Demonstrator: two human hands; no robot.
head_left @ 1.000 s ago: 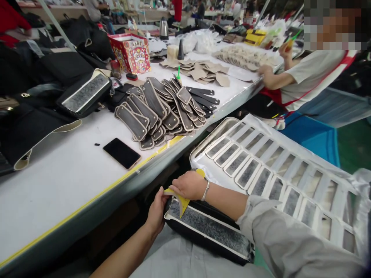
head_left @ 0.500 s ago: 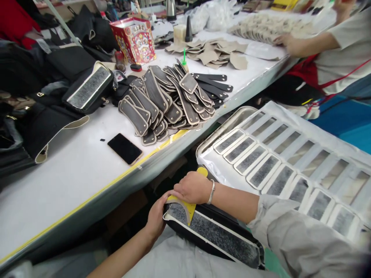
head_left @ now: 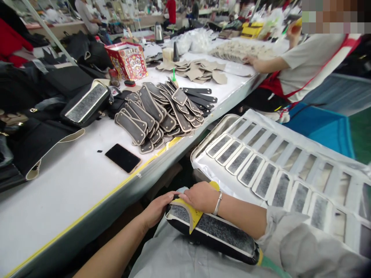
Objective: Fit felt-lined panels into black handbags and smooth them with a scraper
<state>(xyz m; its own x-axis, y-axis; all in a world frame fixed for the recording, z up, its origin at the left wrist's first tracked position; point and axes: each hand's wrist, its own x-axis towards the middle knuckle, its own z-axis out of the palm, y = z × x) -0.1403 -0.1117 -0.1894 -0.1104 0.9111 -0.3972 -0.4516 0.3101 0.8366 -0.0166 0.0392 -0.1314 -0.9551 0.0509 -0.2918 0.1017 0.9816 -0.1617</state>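
On my lap lies a black bag (head_left: 213, 242), its base turned up, showing a speckled grey panel (head_left: 227, 231) with white edging. My left hand (head_left: 159, 208) pinches the bag's far left end between thumb and fingers. A yellow scraper with a pale curved edge (head_left: 196, 221) is gripped in my right hand (head_left: 203, 196), which lies over that same end. The scraper's edge is on or just above the panel; I cannot tell which. Both hands are close together, nearly touching. My right fingers hide part of the scraper.
To my right, a tray (head_left: 199, 148) bears rows of white-edged grey panels (head_left: 249, 170). The table holds a phone (head_left: 123, 158), piled straps (head_left: 150, 108), black bags (head_left: 84, 104) and a red box (head_left: 127, 61). A co-worker's hand (head_left: 251, 61) rests by beige pieces (head_left: 232, 50).
The view has tilted up, showing more of the background. My left hand has shifted slightly along the bag's end, its wrist lower. The scraper stays near the same end of the panel.
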